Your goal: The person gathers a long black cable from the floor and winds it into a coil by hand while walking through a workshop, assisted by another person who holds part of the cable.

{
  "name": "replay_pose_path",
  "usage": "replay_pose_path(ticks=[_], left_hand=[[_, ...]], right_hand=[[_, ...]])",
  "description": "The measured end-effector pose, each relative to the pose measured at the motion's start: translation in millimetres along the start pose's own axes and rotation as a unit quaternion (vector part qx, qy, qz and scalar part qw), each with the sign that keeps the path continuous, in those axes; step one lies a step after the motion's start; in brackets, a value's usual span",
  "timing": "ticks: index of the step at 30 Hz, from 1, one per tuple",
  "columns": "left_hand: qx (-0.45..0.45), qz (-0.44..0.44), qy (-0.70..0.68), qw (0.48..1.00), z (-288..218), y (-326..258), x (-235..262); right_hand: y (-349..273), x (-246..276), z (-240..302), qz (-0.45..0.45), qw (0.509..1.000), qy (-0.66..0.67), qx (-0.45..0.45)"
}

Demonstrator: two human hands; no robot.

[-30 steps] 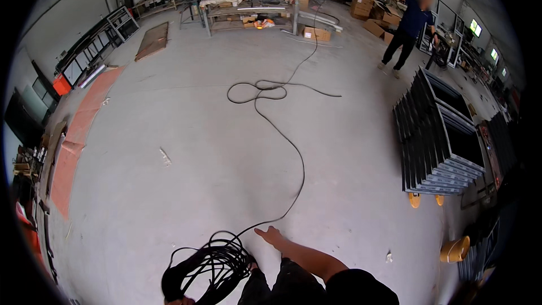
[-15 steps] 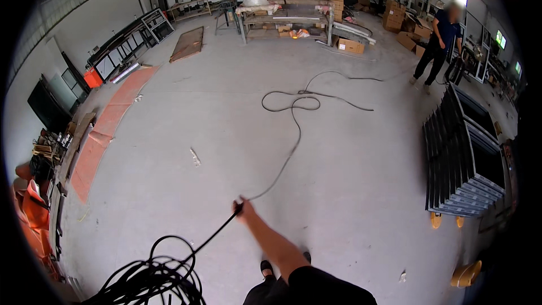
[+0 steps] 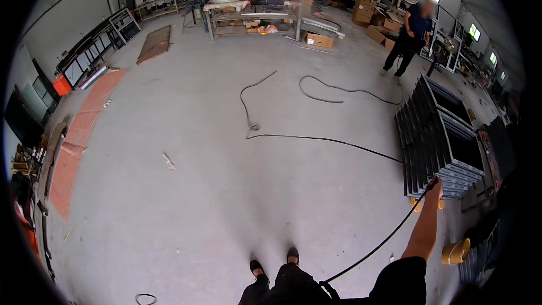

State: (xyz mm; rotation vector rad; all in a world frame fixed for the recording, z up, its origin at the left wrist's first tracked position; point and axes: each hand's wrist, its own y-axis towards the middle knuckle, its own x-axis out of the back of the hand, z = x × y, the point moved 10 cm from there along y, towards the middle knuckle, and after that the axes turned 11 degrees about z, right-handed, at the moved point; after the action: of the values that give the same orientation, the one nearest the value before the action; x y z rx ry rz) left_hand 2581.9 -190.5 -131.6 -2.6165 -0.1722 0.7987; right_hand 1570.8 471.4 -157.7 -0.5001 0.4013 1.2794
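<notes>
My right hand is stretched out to the right with its fingers closed round a black cable. From this fist the cable drops in a curve to my waist, where my body hides its further run. On the other side of the hand, the cable runs left past the stacked frames and across the floor to a small tangle, then on to a free end farther off. A black loop, apparently of cable, shows at the lower left edge. My left hand is out of view.
A tall stack of dark frames stands close to my right hand, with a yellow bucket nearer me. A co-worker stands beyond the stack, by another cable length. An orange-pink sheet lies left; a loaded workbench stands far back.
My right hand has swung from the middle far to the right, pulling the cable along. The floor cable has partly uncrossed, and the big coil has left view except one loop. My view has turned right.
</notes>
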Motion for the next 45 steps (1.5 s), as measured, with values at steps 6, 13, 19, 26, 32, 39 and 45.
replay_pose_path(ticks=[6, 13, 19, 26, 32, 39, 45], left_hand=[[0.023, 0.003, -0.01, 1.0, 23, 23, 26], [0.192, 0.092, -0.077, 0.974, 205, 37, -25], [0.224, 0.313, 0.016, 0.923, 291, -11, -214], [0.324, 0.381, 0.064, 0.864, 331, -56, -297], [0.368, 0.414, 0.046, 0.831, 370, -78, -306], [0.409, 0.382, 0.067, 0.826, 358, -93, -287], [0.266, 0.336, 0.3, 0.852, 297, -50, -229]], right_hand=[[-120, -89, -134, 0.168, 0.956, 0.046, -0.237], [-500, -228, -344, 0.51, 0.711, -0.009, -0.484], [-651, -285, -336, 0.626, 0.598, -0.096, -0.491], [-585, -293, -294, 0.561, 0.734, -0.07, -0.376], [-562, -306, -243, 0.642, 0.656, -0.391, 0.076], [-546, -259, -305, 0.576, 0.738, -0.274, -0.223], [-543, -196, -425, 0.117, 0.655, 0.254, -0.702]])
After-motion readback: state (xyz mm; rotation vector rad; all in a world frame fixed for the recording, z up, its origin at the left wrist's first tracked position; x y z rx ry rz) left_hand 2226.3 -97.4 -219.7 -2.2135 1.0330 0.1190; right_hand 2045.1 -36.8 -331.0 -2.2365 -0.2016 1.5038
